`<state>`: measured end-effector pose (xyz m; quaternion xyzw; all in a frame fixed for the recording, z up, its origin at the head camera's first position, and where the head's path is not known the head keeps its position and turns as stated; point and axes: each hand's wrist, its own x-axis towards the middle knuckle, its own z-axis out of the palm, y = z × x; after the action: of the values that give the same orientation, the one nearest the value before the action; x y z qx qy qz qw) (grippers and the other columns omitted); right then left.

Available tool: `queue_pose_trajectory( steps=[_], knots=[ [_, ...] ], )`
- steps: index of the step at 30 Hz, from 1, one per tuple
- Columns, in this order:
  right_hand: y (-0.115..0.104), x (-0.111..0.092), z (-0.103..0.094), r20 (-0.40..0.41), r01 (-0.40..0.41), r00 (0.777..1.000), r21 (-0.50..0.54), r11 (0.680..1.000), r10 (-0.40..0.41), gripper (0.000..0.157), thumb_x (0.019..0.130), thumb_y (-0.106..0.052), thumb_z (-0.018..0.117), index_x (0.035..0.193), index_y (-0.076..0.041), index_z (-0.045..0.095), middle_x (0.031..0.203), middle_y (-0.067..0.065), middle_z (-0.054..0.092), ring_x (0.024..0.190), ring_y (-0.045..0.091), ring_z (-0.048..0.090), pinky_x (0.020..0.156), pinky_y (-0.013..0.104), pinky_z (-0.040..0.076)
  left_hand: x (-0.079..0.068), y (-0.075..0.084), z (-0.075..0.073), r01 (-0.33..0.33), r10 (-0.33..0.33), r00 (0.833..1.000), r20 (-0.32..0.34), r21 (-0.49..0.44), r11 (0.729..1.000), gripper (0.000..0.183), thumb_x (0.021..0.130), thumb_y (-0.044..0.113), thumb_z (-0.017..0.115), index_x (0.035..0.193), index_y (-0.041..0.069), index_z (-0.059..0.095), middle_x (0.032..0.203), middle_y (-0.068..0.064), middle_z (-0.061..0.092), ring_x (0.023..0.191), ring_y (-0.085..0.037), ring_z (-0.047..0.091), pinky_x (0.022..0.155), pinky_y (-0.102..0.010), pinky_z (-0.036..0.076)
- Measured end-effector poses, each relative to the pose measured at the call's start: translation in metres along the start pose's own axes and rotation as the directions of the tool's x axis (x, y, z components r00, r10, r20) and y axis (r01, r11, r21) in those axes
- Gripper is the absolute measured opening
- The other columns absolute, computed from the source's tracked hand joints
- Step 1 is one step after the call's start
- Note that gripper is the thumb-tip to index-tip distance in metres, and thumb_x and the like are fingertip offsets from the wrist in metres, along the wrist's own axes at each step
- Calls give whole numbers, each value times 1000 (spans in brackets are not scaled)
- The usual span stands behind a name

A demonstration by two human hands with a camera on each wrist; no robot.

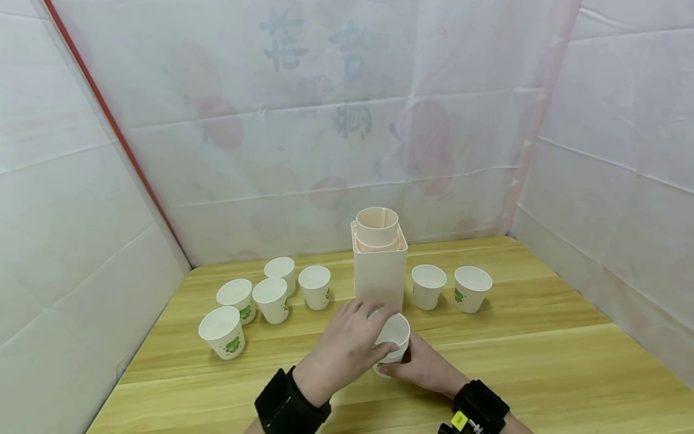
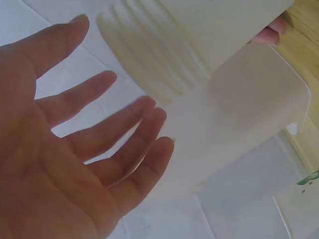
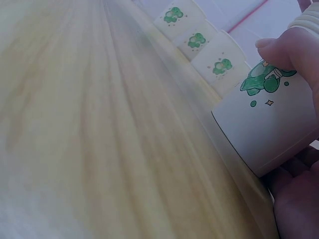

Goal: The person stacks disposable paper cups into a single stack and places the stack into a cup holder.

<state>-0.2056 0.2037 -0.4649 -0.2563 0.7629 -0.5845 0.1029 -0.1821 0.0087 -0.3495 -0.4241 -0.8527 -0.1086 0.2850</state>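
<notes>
A nested stack of white paper cups (image 1: 398,333) with green prints stands at the front middle of the table. My right hand (image 1: 428,366) grips it low on the side. In the right wrist view, the thumb lies across the bottom cup's (image 3: 264,124) green print, and its base is right at the tabletop. My left hand (image 1: 352,343) hovers over the stack's rim from the left. Its spread, slightly bent fingers (image 2: 107,132) hold nothing in the left wrist view, with several stacked rims (image 2: 154,50) close to the fingertips.
Behind the stack stands a tall cream box (image 1: 379,274) with a round tube (image 1: 376,226) at its top. Several single paper cups (image 1: 222,331) stand upright on the left, and two more (image 1: 428,286) to the right. White sheeting (image 1: 325,150) encloses the wooden table (image 1: 542,361).
</notes>
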Motion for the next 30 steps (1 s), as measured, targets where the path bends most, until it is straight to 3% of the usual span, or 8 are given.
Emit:
queue_pose_trajectory(
  steps=[7,23,30],
  knots=[
    [-2,-1,-1,-1,-5,1000,-1,1000,5,64,81,-22,70,133,-19,32,123,9,47,105,25,50,84,35,47,-2,0,4,17,-17,998,56,-1,1000,51,81,42,67,119,10,52,102,-2,59,91,-15,54,75,-32,48],
    [1,1,2,-13,-10,1000,6,1000,11,67,80,-22,71,133,-20,31,125,8,46,109,23,48,88,35,45,-9,-4,7,78,-65,989,136,-92,993,54,85,42,62,124,7,47,109,-4,58,94,-15,55,77,-33,48],
    [1,1,1,-28,-12,1000,-12,1000,11,67,79,-22,72,133,-21,33,126,6,47,111,20,47,93,40,40,-16,-20,-8,147,-132,983,130,-114,982,56,87,39,62,127,6,43,113,-12,58,103,-23,53,85,-38,47]
  ],
)
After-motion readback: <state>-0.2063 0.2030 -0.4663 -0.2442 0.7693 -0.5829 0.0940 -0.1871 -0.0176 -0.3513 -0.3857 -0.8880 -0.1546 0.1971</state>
